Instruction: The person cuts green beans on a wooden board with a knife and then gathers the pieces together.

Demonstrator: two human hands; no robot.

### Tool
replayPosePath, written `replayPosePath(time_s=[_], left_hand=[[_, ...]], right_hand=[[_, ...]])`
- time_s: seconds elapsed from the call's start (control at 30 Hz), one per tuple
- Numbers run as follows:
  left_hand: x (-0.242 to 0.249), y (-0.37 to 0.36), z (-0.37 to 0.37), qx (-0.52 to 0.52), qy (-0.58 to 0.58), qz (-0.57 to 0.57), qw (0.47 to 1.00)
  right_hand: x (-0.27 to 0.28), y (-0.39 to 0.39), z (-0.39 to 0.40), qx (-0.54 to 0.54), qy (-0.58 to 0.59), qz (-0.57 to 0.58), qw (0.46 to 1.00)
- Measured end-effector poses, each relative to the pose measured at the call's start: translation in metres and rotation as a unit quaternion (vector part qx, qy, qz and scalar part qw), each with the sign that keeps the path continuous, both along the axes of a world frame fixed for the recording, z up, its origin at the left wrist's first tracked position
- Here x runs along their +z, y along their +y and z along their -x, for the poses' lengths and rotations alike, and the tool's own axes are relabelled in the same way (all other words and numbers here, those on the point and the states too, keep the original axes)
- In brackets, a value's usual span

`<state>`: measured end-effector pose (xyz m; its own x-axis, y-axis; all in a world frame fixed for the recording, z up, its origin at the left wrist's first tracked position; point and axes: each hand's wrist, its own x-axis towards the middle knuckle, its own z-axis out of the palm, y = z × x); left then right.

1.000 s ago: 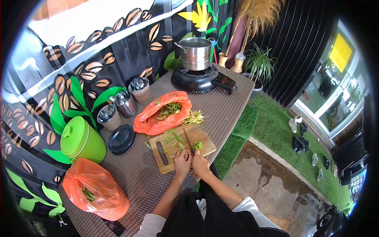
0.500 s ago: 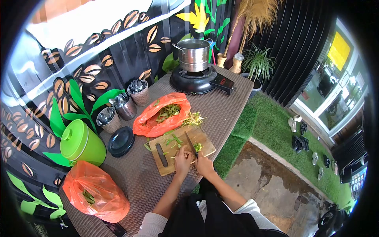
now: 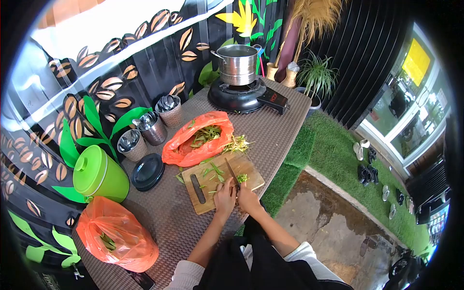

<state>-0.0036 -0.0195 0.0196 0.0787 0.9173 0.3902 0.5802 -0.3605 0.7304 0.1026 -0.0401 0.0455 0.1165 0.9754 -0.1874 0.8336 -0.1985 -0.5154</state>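
Observation:
My right hand (image 3: pixel 248 199) is closed around the handle of a kitchen knife (image 3: pixel 230 168), its blade pointing away over a wooden cutting board (image 3: pixel 205 207). Close beside it, my left hand (image 3: pixel 224 200) has its fingers curled down on the board, closed on green stems (image 3: pixel 212 192) that are mostly hidden under them. To the right of the blade sits a small heap of chopped greens (image 3: pixel 242 178). Loose green leaves (image 3: pixel 216 168) lie on the board's far left part. Just beyond the board, an orange plastic bag (image 3: pixel 179 153) lies open with leafy greens (image 3: pixel 207 136) inside.
A bundle of trimmed stems (image 3: pixel 238 144) lies by the open bag. A metal pot (image 3: pixel 238 67) stands on a black gas stove (image 3: pixel 237 99) at the far end. Cutlery cups (image 3: pixel 153 129), black plates (image 3: pixel 148 172), a green lidded bucket (image 3: pixel 102 174) and another orange bag (image 3: pixel 118 237) line the left.
My left hand's fingers have shifted slightly and lie flatter over the stems. The knife stays beside the chopped heap, its handle end having moved only a little.

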Motion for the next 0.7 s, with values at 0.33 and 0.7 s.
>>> replayPosePath(time_s=[0.33, 0.7], left_hand=[[-0.006, 0.009, 0.003, 0.007, -0.103, 0.084, 0.991], [-0.001, -0.007, 0.004, -0.013, 0.044, -0.026, 0.999]], right_hand=[[0.0, -0.007, 0.017, -0.045, -0.006, 0.067, 0.997], [0.003, -0.017, 0.016, -0.014, -0.01, 0.05, 0.999]])
